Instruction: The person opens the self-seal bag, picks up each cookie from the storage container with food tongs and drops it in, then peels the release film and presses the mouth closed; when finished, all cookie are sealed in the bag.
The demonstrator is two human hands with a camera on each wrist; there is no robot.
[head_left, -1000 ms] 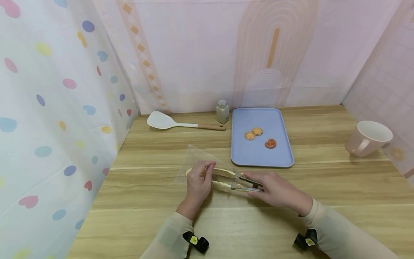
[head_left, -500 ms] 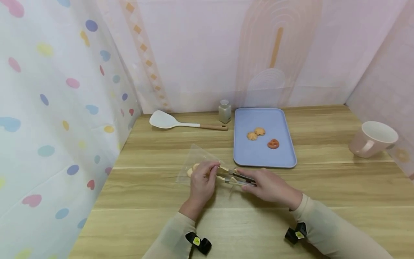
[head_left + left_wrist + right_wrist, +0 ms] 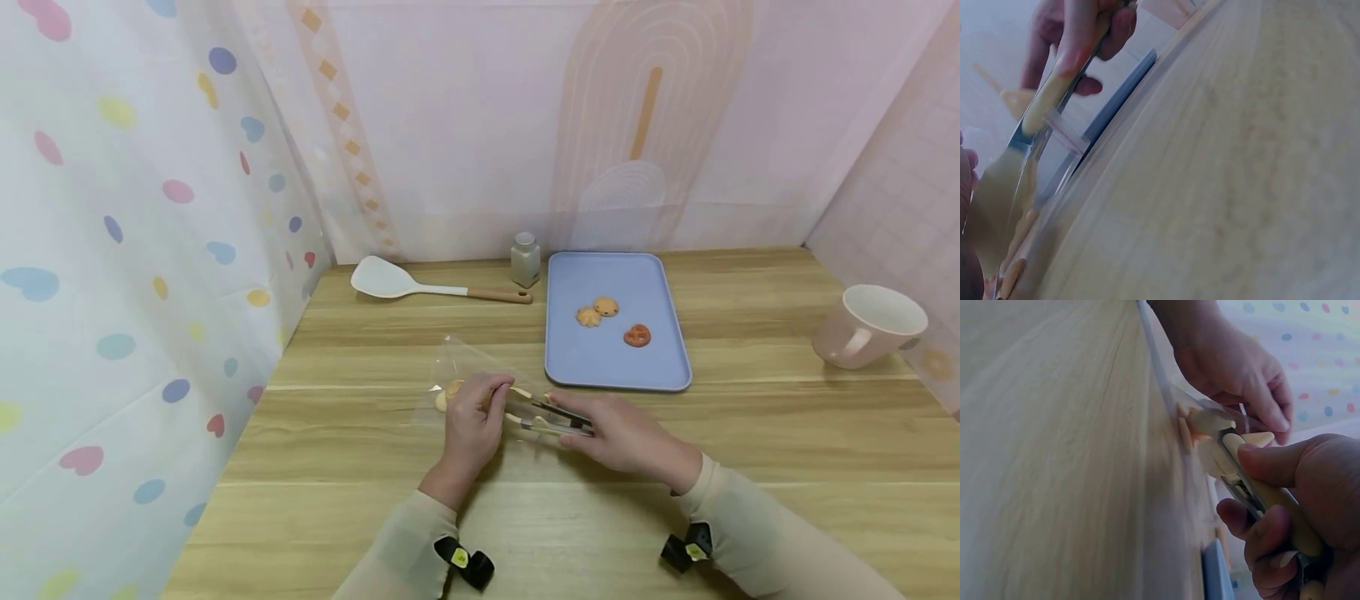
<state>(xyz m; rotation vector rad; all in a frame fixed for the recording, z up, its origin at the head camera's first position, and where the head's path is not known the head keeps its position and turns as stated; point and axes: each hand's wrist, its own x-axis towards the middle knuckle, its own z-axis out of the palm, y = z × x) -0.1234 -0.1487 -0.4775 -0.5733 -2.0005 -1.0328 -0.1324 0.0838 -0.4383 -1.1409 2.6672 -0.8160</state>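
My left hand (image 3: 472,421) pinches the edge of a clear plastic bag (image 3: 467,358) just over the table. Inside the bag, beyond that hand, lie pale round cookies (image 3: 453,389), partly covered by the fingers. From the right, my right hand (image 3: 626,437) grips metal tongs (image 3: 561,410) with cream-coloured ends and grip pads. The ends of the tongs run into the bag's mouth and disappear behind the left hand. In the right wrist view, the thumb lies along one grip of the tongs (image 3: 1266,484), with the fingers curled around the other side.
A blue tray (image 3: 618,367) behind the hands bears two tan cookies (image 3: 597,311) and a reddish pretzel-shaped one (image 3: 637,335). To its left are a small glass jar (image 3: 525,260) and a white spatula (image 3: 442,290). A pink mug (image 3: 870,325) stands far right.
My right hand has shifted left with the tongs, closer to the left hand. The cookies in the bag now show more clearly beyond the left hand, which keeps its pinch.
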